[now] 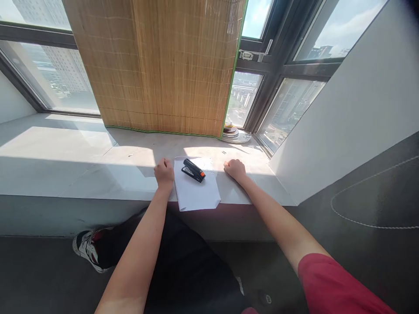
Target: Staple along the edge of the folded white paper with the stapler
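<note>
A black stapler [194, 170] with an orange patch at one end lies slantwise on white paper [198, 196]. The paper rests on the pale window sill, its near edge reaching over the sill's front edge and its lower corners bent. Just left of the paper, my left hand [164, 174] rests on the sill, closed in a fist. My right hand [235, 168] lies on the sill to the right of the paper, also curled into a fist. Neither hand touches the stapler, and no object shows in either. Tiny dark bits [224, 152], perhaps staples, lie beyond my right hand.
A bamboo blind [163, 69] hangs down to the back of the sill [108, 179]. Stacked round plates [233, 134] stand in the back right corner, beside dark window frames [278, 65]. A white wall [340, 104] slants along the right. A shoe [88, 250] shows below.
</note>
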A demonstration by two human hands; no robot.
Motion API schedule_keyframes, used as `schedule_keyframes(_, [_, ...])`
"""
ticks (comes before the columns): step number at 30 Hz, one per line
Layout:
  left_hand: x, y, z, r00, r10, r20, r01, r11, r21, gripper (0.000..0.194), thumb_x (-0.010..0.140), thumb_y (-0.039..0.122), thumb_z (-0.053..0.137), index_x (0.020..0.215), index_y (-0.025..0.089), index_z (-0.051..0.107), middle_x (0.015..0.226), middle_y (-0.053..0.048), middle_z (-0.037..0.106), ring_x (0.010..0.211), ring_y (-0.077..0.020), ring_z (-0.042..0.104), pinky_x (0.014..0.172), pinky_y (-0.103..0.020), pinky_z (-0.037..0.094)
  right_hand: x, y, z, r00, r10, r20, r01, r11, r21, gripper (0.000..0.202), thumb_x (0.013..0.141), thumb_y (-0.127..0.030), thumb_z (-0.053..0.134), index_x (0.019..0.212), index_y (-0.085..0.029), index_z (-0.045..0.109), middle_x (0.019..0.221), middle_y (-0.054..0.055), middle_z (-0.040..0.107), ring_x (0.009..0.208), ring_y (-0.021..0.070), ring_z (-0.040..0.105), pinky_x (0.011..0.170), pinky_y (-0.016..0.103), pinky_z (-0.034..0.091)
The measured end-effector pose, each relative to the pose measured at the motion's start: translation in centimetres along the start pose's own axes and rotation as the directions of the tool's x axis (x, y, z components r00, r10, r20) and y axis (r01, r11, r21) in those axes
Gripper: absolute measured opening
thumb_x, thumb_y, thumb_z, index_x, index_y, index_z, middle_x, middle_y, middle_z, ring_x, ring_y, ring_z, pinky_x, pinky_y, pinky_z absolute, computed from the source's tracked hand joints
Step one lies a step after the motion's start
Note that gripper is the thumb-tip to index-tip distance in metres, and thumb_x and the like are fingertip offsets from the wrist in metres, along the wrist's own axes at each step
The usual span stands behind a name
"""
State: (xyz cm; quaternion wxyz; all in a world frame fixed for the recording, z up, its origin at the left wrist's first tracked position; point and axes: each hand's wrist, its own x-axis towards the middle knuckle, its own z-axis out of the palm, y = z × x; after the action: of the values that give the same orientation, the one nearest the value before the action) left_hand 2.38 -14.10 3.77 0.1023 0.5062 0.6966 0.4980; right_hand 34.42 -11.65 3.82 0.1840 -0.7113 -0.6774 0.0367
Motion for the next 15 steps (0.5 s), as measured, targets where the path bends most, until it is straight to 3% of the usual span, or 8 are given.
schedule_keyframes(3, [0.2,-0.2,-0.1,0.999,-0.030,-0.024,0.030,1.000,-0.009,0.035,0.101,0.020,0.040,0.066,0.024,0.040,0.064,-0.001,0.050,0.066,-0.0192,0.043,0.066,-0.031,0.029,-0.7,-0.9,0.1,0.999,-0.012,-0.038,0.013,0.999,0.034,0.049,0.103,-0.040,0.047,0.060,-0.020,0.058,0.059,0.006,0.055,0.064,0.0204,0.053,0.064,0.032,0.036])
schedule_keyframes(6, [0.3,-0.2,-0.1,0.999,-0.039,-0.033,0.039,0.999,-0.002,0.036,0.101,0.021,0.040,0.065,0.024,0.039,0.063,-0.001,0.048,0.065,-0.0191,0.041,0.066,-0.032,0.028,-1.8,-5.1,0.7,0.978,-0.165,-0.124,0.191,0.952,0.241,0.048,0.108,-0.048,0.039,0.078,-0.020,0.064,0.077,0.006,0.066,0.073,0.0194,0.058,0.067,0.030,0.040])
schedule_keyframes(8, [0.3,-0.2,-0.1,0.999,-0.037,-0.027,0.037,0.999,0.010,0.037,0.102,0.020,0.040,0.065,0.024,0.038,0.062,0.000,0.047,0.065,-0.0190,0.041,0.066,-0.032,0.028,-2.5,-8.3,1.5,0.933,-0.341,-0.115,0.360,0.863,0.355,0.037,0.105,-0.050,0.048,0.098,-0.020,0.067,0.097,0.006,0.072,0.085,0.0191,0.062,0.072,0.028,0.044])
schedule_keyframes(11, [0.3,-0.2,-0.1,0.999,-0.030,-0.021,0.031,0.999,0.033,0.037,0.101,0.020,0.041,0.064,0.024,0.038,0.063,-0.001,0.048,0.066,-0.0193,0.042,0.066,-0.031,0.028,-3.4,-11.8,2.9,0.898,-0.439,-0.043,0.424,0.832,0.359,0.022,0.096,-0.041,0.065,0.103,-0.020,0.065,0.097,0.005,0.073,0.084,0.0180,0.062,0.071,0.026,0.044])
schedule_keyframes(13, [0.2,-0.2,-0.1,1.000,-0.023,-0.014,0.024,0.999,0.038,0.037,0.101,0.020,0.041,0.065,0.024,0.037,0.063,-0.001,0.048,0.065,-0.0192,0.041,0.065,-0.031,0.027,-3.7,-12.3,3.6,0.901,-0.433,-0.026,0.415,0.843,0.341,0.012,0.093,-0.030,0.065,0.100,-0.020,0.063,0.090,0.003,0.071,0.079,0.0173,0.061,0.069,0.026,0.042])
schedule_keyframes(15, [0.2,-0.3,-0.1,1.000,-0.015,-0.007,0.015,0.999,0.031,0.038,0.101,0.021,0.041,0.064,0.024,0.036,0.062,0.000,0.046,0.063,-0.0188,0.039,0.065,-0.032,0.025,-3.7,-11.2,3.8,0.910,-0.413,-0.024,0.398,0.856,0.330,0.010,0.091,-0.024,0.061,0.100,-0.020,0.061,0.088,0.003,0.070,0.076,0.0175,0.060,0.066,0.026,0.041])
